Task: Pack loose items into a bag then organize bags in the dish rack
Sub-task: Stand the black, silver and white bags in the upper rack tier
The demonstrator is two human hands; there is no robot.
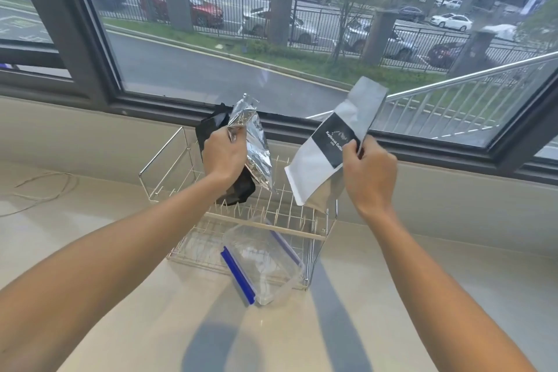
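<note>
My left hand (225, 154) grips two bags together above the wire dish rack (181, 238): a crinkled silver foil bag (256, 145) and a black bag (211, 127) behind it. My right hand (370, 172) holds a white coffee bag with a black label (320, 154) by its right edge, tilted, over the rack's right side. A clear zip bag with a blue seal strip (262, 263) lies open across the rack's front edge and partly on the counter.
The rack stands on a pale counter (120, 311) under a large window (271, 24). A thin cord (39, 190) loops on the counter at far left. The dark window frame (99, 48) runs right behind the rack.
</note>
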